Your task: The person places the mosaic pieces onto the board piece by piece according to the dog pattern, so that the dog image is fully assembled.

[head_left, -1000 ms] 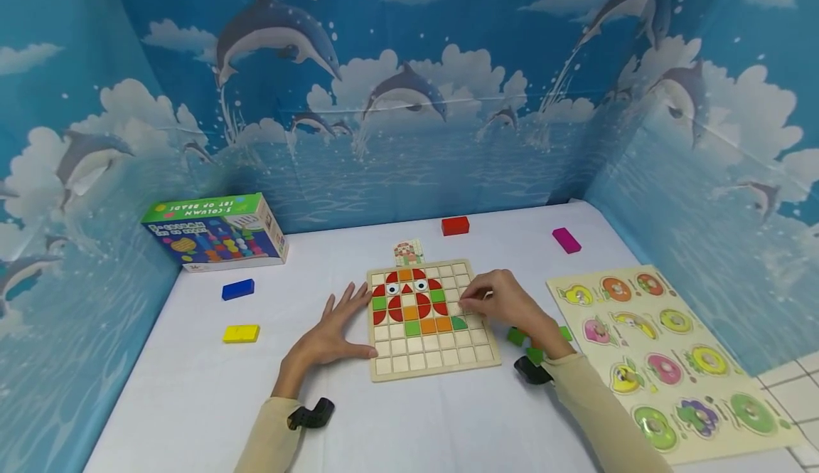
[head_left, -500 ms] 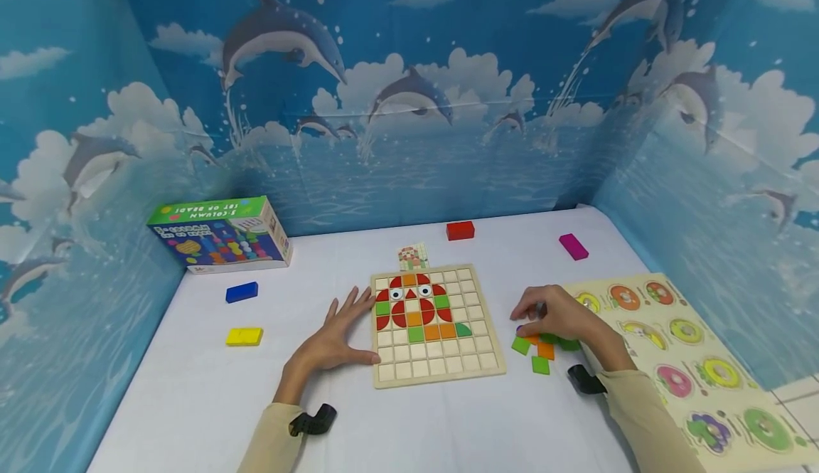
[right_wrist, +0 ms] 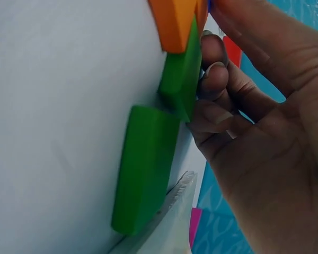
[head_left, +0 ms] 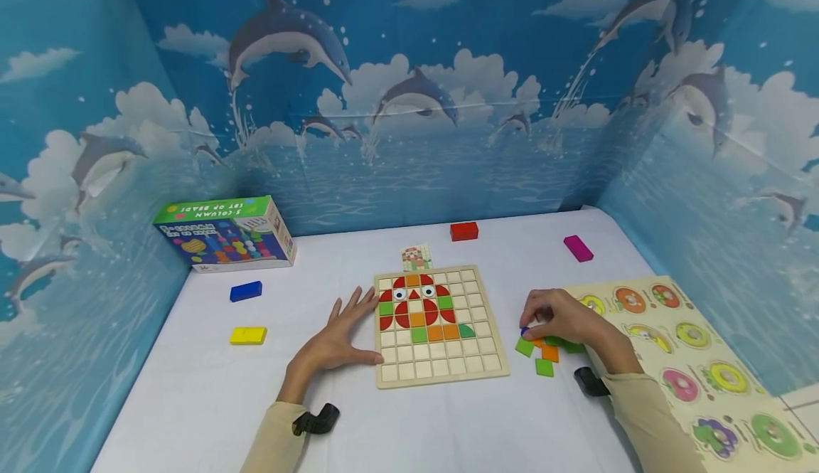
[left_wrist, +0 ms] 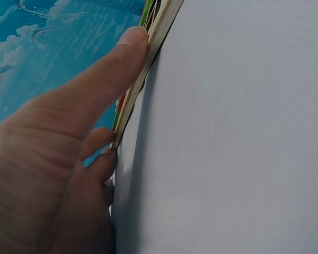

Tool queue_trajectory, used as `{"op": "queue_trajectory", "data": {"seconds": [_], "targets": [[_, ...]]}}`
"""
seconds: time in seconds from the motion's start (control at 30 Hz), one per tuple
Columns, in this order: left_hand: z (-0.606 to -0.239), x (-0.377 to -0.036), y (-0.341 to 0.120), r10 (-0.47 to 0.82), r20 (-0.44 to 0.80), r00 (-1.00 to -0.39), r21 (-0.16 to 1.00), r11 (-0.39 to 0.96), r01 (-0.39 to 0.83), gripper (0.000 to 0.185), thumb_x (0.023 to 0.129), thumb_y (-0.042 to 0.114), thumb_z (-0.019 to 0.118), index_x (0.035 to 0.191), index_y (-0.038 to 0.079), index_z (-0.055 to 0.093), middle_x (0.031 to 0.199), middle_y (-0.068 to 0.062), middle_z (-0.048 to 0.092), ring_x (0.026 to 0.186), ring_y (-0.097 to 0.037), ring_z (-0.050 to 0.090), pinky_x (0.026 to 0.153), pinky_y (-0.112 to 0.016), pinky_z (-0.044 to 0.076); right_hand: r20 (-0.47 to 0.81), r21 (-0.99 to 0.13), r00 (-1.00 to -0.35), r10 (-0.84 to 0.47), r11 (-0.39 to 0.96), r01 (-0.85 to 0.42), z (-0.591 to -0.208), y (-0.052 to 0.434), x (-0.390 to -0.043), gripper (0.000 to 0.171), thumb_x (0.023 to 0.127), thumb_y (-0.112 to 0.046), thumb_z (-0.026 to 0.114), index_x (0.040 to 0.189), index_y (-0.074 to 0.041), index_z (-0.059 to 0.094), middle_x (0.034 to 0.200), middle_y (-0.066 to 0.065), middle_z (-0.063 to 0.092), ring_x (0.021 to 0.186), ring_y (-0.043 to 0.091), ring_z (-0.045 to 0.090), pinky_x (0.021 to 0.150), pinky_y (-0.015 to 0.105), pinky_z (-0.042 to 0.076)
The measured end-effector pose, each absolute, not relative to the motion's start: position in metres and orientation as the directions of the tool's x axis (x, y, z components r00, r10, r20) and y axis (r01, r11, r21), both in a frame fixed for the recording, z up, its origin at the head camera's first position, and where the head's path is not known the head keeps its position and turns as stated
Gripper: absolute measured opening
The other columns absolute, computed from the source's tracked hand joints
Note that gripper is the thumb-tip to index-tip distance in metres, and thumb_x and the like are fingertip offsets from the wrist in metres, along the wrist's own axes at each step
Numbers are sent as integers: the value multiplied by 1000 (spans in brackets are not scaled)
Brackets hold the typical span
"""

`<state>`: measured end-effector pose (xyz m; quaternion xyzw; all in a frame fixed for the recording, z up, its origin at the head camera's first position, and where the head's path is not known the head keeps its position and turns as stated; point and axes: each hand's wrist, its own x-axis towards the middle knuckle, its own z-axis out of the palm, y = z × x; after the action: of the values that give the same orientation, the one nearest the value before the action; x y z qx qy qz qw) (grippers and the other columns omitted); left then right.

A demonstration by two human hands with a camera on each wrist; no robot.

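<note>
A square wooden grid board (head_left: 441, 368) lies on the white table, part filled with red, orange, green and eye-marked tiles that form a figure. My left hand (head_left: 333, 341) spreads along its left edge, fingers and thumb touching the rim; the thumb (left_wrist: 122, 58) presses the side in the left wrist view. To the right, my right hand (head_left: 561, 319) is over a loose pile, its thumb and forefinger pinching a small blue piece (head_left: 525, 331). Around it lie green tiles (head_left: 544, 367) and orange tiles (head_left: 550, 353); part of the pile is hidden beneath the hand.
A small picture card (head_left: 416, 257) lies behind the board. A fruit puzzle board (head_left: 646, 366) occupies the right side, partly under my right forearm. Blue (head_left: 246, 291), yellow (head_left: 248, 336), red (head_left: 463, 231) and magenta blocks (head_left: 579, 248) are scattered around. A bead-set box (head_left: 224, 238) stands back left.
My right hand has moved right from the grid board to the loose pile and now pinches a blue piece. The left hand stays at the board's edge. The view has shifted slightly.
</note>
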<state>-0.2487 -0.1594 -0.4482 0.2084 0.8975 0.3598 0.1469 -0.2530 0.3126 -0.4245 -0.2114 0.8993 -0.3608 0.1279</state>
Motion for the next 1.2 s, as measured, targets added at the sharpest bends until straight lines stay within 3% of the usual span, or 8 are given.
{"op": "queue_trajectory", "data": {"seconds": [0.17,0.43,0.53,0.67,0.8,0.87,1.07,1.2], "targets": [[-447,-248,-159,481,-107,-870,712,648,271,116,78,37,99,171,19,33,181,2,15,168,-25,-6,134,-56,-12,-76,-719,-868,-491,630,-294,-424,318,-252,13,86,-17,93,96,-19,84,92,-1,68,87,20,58,71,21,50],[-447,-249,-159,488,-113,-866,712,647,272,116,77,38,99,171,20,33,181,5,13,168,-23,-7,134,-54,-13,33,-622,-886,-463,684,-381,-420,330,-228,59,71,-35,103,118,-14,76,105,-5,64,95,16,56,80,26,55],[-448,-249,-159,487,-111,-866,710,649,274,118,76,39,99,172,20,33,181,5,13,168,-23,-7,135,-54,-12,101,-652,-896,-433,652,-388,-416,337,-215,46,75,-29,101,108,-15,74,92,-5,62,85,14,57,70,24,54],[-449,-249,-160,484,-102,-869,710,647,277,118,76,39,99,171,19,33,181,3,15,168,-25,-6,134,-56,-11,49,-860,-781,-622,372,-350,-415,351,-209,6,97,-6,80,102,-6,76,80,9,72,68,23,66,58,27,58],[-450,-249,-162,479,-100,-872,709,650,275,117,76,37,99,171,19,34,181,2,15,168,-26,-5,134,-56,-11,-61,-960,-618,-784,214,-177,-422,348,-212,17,107,3,60,110,4,77,91,24,78,74,35,74,68,35,67],[-450,-248,-162,479,-100,-872,707,651,277,117,77,37,99,171,19,34,181,2,15,168,-26,-5,134,-57,-11,-58,-955,-638,-768,229,-188,-425,341,-215,17,106,1,63,111,4,79,95,23,79,78,32,75,74,33,67],[-450,-247,-162,459,-123,-880,696,672,254,117,77,38,99,171,22,33,181,6,14,168,-22,-6,135,-54,-11,21,-879,-825,-565,382,-284,-425,314,-229,16,103,-11,75,114,-2,81,104,11,81,93,16,73,88,20,62],[-450,-247,-161,472,-111,-875,700,662,269,116,77,38,99,172,22,33,181,5,14,168,-23,-6,134,-56,-11,24,-862,-873,-487,433,-265,-417,328,-226,11,104,-11,73,98,-3,79,84,9,75,72,21,67,67,21,59]]}}
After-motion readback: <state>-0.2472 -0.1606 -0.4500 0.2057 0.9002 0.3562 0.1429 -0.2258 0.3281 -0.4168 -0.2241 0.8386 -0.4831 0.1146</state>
